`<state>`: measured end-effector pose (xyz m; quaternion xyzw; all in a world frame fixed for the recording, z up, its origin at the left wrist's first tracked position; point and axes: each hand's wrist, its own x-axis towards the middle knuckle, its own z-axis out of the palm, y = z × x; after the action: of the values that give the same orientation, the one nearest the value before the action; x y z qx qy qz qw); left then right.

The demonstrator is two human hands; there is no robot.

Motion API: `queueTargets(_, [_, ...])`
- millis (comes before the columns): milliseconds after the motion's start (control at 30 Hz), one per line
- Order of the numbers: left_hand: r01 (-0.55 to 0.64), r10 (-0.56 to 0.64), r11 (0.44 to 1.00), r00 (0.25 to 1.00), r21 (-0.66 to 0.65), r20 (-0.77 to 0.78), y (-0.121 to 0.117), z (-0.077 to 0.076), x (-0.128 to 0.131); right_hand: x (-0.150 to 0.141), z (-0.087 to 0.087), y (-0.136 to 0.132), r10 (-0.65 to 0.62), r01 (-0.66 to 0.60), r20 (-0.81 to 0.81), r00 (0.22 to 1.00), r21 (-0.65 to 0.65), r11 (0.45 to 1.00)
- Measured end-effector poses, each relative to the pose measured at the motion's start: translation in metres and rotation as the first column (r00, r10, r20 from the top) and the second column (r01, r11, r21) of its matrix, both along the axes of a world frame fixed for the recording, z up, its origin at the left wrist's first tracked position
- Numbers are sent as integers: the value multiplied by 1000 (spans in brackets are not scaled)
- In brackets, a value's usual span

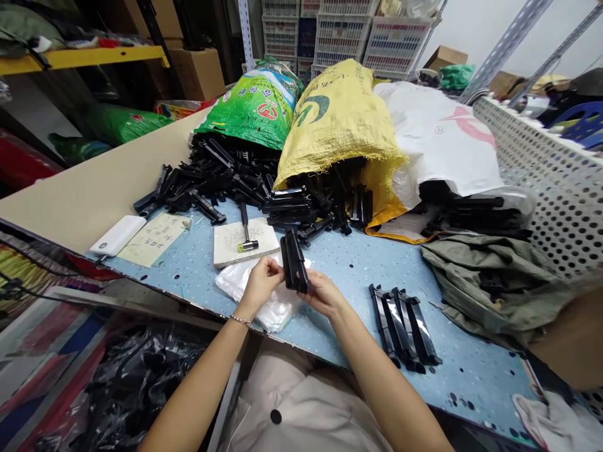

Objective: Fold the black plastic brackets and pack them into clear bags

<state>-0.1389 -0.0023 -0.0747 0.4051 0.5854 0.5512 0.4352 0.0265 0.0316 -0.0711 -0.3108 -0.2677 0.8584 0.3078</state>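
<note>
My right hand (325, 294) is closed around the lower right end of a small bundle of long black plastic parts (294, 260), held upright above the table. At their lower left edge, my left hand (260, 285) has its thumb and fingers pinched together against the bundle. Beneath both hands lies a pile of clear plastic bags (271, 309). To the right, several similar black parts (402, 329) lie side by side on the blue speckled tabletop (339, 333). Behind the left hand, a small hammer (245, 233) rests on a pale block (223, 245).
Green (254, 107), yellow (343, 119) and white sacks (438, 135) spill black parts (221, 176) along the back. A white device (117, 235) and handwritten note (154, 238) lie left. A dark green cloth (490, 285) and perforated basket (560, 194) stand right.
</note>
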Motion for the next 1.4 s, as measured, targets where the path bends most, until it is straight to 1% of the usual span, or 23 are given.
queueTargets(133, [2, -2, 1000, 1000, 2, 5, -1, 3, -8, -8, -13, 13, 5, -6, -15, 1000, -56, 998])
queueTargets(200, [-7, 10, 999, 997, 38, -77, -4, 5, -17, -4, -16, 17, -4, 3, -9, 1000, -55, 998])
queueTargets(233, [-4, 16, 998, 985, 66, -173, -5, 5, -22, -1, -16, 18, -10, 10, -5, 1000, -54, 998])
queueTargets(300, [23, 31, 993, 896, 117, -443, -8, 6, -31, 5, -16, 18, -26, 26, 5, 1000, -51, 998])
queueTargets(367, [63, 30, 992, 735, 112, -678, -10, 7, -38, 9, -15, 16, -37, 38, 25, 999, -39, 999])
queueTargets(433, [85, 9, 993, 621, 79, -783, -9, 8, -42, 11, -14, 13, -42, 43, 49, 998, -24, 999])
queueTargets(500, [108, -21, 993, 611, 57, -791, -8, 8, -42, 14, -12, 9, -45, 47, 72, 996, -15, 999])
queueTargets(600, [139, -47, 988, 687, 68, -725, -7, 10, -37, 23, -9, 0, -83, 83, 103, 991, 11, 997])
queueTargets(667, [146, -58, 987, 723, 70, -688, -7, 11, -32, 33, -5, -9, -58, 56, 106, 993, 27, 998])
queueTargets(767, [174, -84, 982, 738, 68, -670, -8, 15, -27, 48, -3, -26, 142, -141, 60, 988, -12, 990])
queueTargets(800, [204, -104, 976, 735, 72, -670, -9, 18, -27, 51, -3, -31, 210, -208, 41, 977, -43, 977])
queueTargets(867, [298, -165, 951, 721, 86, -673, -15, 25, -23, 50, -6, -35, 270, -268, 4, 963, -122, 956])
queueTargets(933, [409, -250, 907, 708, 96, -661, -26, 33, -15, 42, -10, -33, 233, -230, -5, 972, -174, 957])
queueTargets(967, [470, -304, 878, 699, 95, -647, -33, 36, -9, 35, -12, -31, 190, -185, 19, 982, -159, 970])
queueTargets(1000, [527, -357, 845, 685, 94, -636, -41, 39, -1, 28, -12, -29, 139, -131, 70, 988, -102, 986])
queueTargets(1067, [599, -422, 796, 650, 84, -631, -57, 43, 15, 15, -10, -31, 5, -36, 233, 972, 128, 991])
queueTargets(1133, [592, -410, 802, 642, 79, -647, -74, 46, 26, 6, -2, -41, -107, -47, 364, 925, 391, 919])
queueTargets(1167, [559, -375, 825, 651, 83, -659, -84, 48, 26, 5, 4, -47, -108, -103, 394, 913, 478, 872])
queueTargets(1233, [488, -312, 870, 659, 73, -685, -109, 54, 13, 13, 20, -60, 6, -260, 422, 906, 548, 795])
queueTargets(1300, [433, -303, 901, 625, -4, -720, -140, 57, -21, 35, 36, -67, 108, -419, 503, 857, 560, 715])
queueTargets(1333, [407, -332, 910, 593, -83, -733, -157, 56, -44, 50, 43, -68, 80, -481, 595, 800, 556, 678])
queueTargets(1367, [385, -376, 907, 560, -170, -738, -173, 51, -69, 68, 48, -66, -19, -539, 714, 700, 545, 642])
queueTargets(1400, [326, -402, 910, 547, -256, -734, -187, 44, -95, 87, 51, -63, -167, -591, 827, 536, 509, 626])
